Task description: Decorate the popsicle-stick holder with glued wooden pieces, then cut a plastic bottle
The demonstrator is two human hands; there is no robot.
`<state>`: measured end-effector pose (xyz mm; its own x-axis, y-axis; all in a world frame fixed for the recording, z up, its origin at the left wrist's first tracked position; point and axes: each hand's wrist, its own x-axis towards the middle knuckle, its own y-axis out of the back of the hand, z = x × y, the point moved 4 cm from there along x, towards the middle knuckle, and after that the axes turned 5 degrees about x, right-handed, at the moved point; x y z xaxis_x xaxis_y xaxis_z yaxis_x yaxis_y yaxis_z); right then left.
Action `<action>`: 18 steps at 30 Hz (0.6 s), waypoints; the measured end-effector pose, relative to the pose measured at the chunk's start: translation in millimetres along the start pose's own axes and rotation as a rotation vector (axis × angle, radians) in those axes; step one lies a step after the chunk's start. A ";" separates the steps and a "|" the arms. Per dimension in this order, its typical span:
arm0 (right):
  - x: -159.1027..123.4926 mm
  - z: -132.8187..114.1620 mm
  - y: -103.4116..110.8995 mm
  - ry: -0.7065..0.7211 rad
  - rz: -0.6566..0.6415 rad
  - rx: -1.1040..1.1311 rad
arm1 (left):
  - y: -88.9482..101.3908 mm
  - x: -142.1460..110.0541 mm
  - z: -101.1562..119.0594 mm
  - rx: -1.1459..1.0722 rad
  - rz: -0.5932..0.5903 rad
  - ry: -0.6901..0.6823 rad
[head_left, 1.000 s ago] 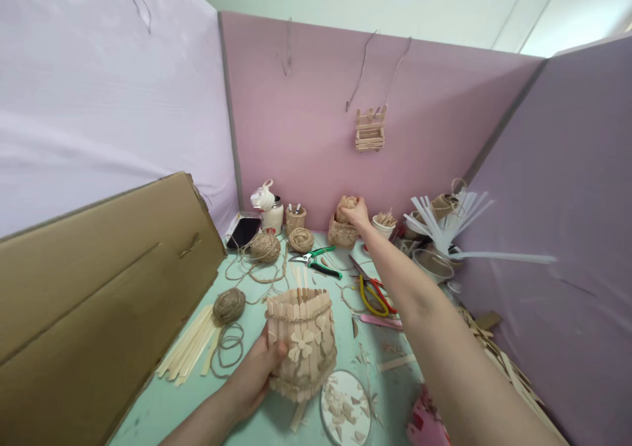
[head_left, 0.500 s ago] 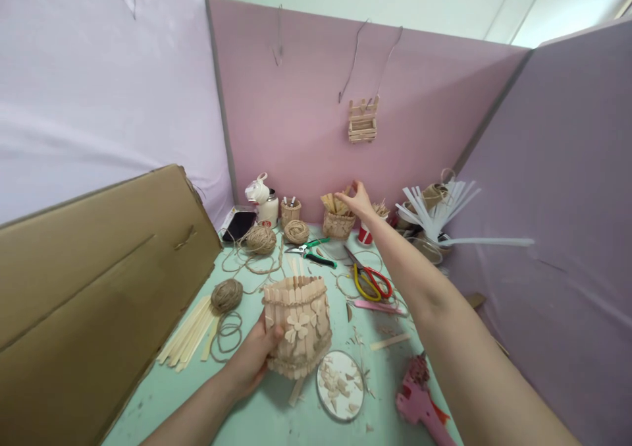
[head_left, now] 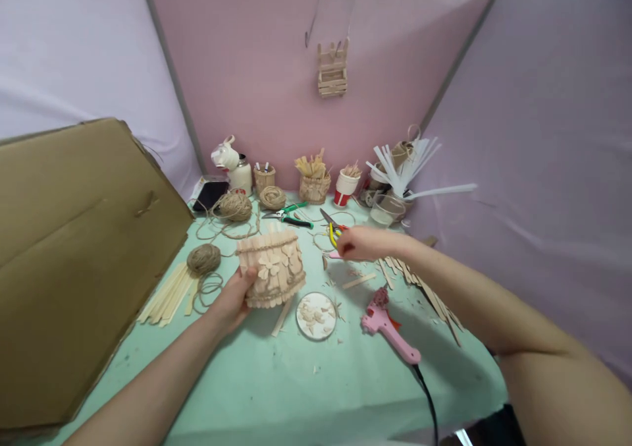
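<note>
Head view: A basket (head_left: 254, 281) made of flat wooden sticks is in front of the person, at the green table (head_left: 276, 387). It leans a little. Rope goes around it near the top and near the bottom, and wooden flowers (head_left: 269, 265) are on its side. I cannot tell if its bottom touches the table.
Left hand: The left hand (head_left: 238, 296) grips the basket by its side, with the thumb on the front.
Right hand: The right hand (head_left: 363, 243) is in the air with its fingers curled in. I cannot tell if it holds something. It hides part of the scissors (head_left: 332, 236), which have a yellow handle.
Dish: A round white dish (head_left: 320, 335) of wood bits is near the basket.
Glue gun: A pink glue gun (head_left: 392, 334) lies to the right of the dish, with a black cord.
String: One ball of string (head_left: 203, 259) sits left of the basket, beside some pale sticks (head_left: 165, 294).
Clippers: Green and black clippers (head_left: 299, 222) lie behind the basket.
Back row: A small basket (head_left: 315, 190) full of wood strips stands beside a red and white cup (head_left: 342, 197) of thin sticks.
Wall: A little wooden box (head_left: 332, 83) hangs on the pink wall (head_left: 257, 70).
</note>
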<state>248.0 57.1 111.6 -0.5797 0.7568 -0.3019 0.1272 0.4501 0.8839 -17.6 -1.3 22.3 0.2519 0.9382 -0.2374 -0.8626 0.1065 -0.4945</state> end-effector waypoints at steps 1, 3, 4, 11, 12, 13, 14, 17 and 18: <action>-9.6 -1.8 -17.5 -0.019 -0.080 -0.024 | 0.0 0.4 -0.1 0.000 -0.002 0.002; -22.4 -0.7 -42.6 -0.086 -0.126 -0.124 | -0.4 1.2 -0.9 -0.006 -0.020 0.009; -26.2 1.2 -50.9 -0.120 -0.127 -0.173 | -0.5 1.6 -1.3 -0.010 -0.031 0.012; -32.1 5.7 -64.0 -0.159 -0.105 -0.188 | 2.0 2.9 -1.7 -0.034 0.003 0.030; -32.1 4.5 -63.2 -0.156 -0.103 -0.183 | 2.0 2.7 -1.4 -0.034 0.004 0.032; -31.9 3.1 -61.6 -0.150 -0.100 -0.183 | 1.9 2.6 -1.1 -0.037 0.001 0.033; -31.4 1.4 -59.0 -0.137 -0.101 -0.185 | 1.6 2.4 -0.8 -0.041 -0.005 0.033; -27.1 -1.7 -39.3 -0.069 -0.111 -0.160 | 1.9 2.0 -0.4 -0.052 -0.014 0.031; -24.0 -0.7 -26.7 -0.052 -0.089 -0.131 | 2.5 2.0 -0.3 -0.052 -0.009 0.030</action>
<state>258.0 26.5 95.5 -0.5412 0.7417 -0.3962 -0.0305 0.4536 0.8907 -19.1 0.8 20.4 0.2737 0.9268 -0.2573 -0.8365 0.0973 -0.5392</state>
